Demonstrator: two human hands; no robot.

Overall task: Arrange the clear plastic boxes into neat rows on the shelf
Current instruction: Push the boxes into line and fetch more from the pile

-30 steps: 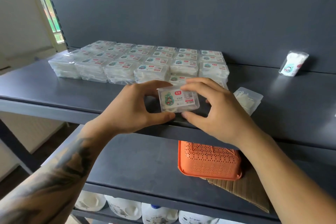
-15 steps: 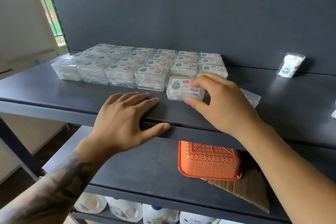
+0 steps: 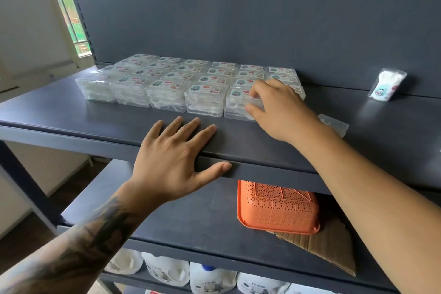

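Since half a second ago, my right hand has carried the small clear plastic box with a printed label from the bare shelf front onto a stack at the front row's right end. My fingers curl over its top while my thumb presses its near side, pinching it. My left hand lies flat and spread on the dark grey metal shelf, holding nothing. The block of stacked clear boxes fills the shelf's rear left. Another loose clear box lies just beside my right wrist. I judge these boxes light, stiff and slick, likely to slide on their neighbours; the short side walls are the best place to hold them.
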